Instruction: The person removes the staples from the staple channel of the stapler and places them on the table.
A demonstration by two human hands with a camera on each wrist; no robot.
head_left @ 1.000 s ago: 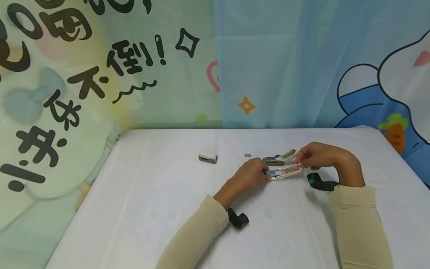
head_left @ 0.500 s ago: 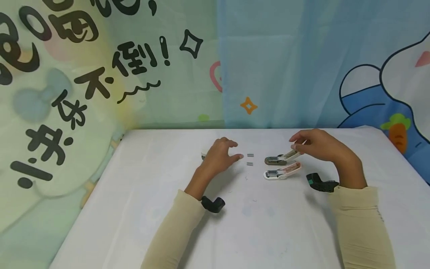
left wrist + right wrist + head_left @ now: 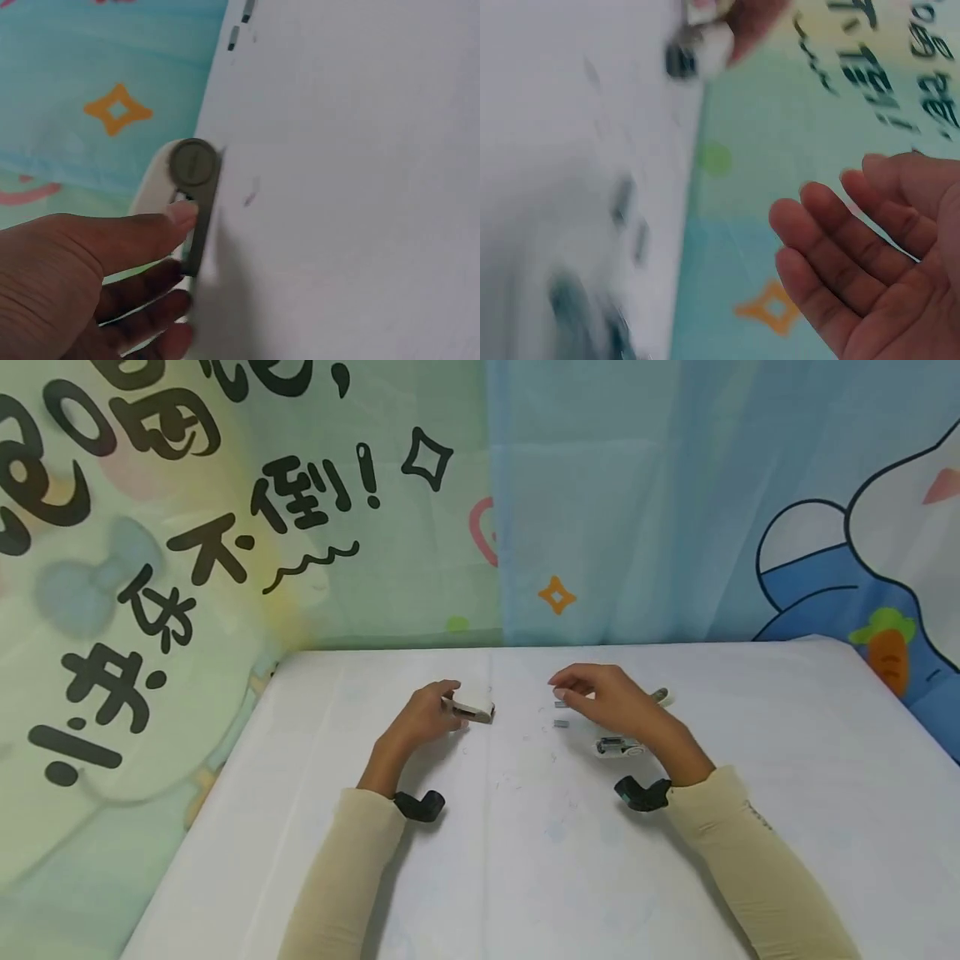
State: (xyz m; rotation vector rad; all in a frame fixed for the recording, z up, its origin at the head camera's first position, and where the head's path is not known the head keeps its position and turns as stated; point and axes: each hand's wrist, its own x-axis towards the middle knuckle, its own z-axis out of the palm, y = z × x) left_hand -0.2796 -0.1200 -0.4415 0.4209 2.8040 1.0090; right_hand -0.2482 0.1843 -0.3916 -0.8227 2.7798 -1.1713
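Note:
My left hand grips a small white stapler with a grey-brown base, by its left end. In the left wrist view the thumb presses the stapler's grey-brown side, with the fingers behind it. My right hand is over the middle right of the table, fingers loosely bent and holding nothing; the right wrist view shows its palm. Near its fingertips lie two short grey staple strips. Partly hidden behind that hand and wrist are a white-and-pink stapler and a white-and-grey stapler.
A white cloth covers the table. Its far edge meets a printed curtain. Dark cameras are strapped to both wrists, the left camera and the right camera.
My left hand has let go of the pink stapler, moved left and taken hold of the small white stapler. My right hand has released the grey stapler and moved left toward the staple strips.

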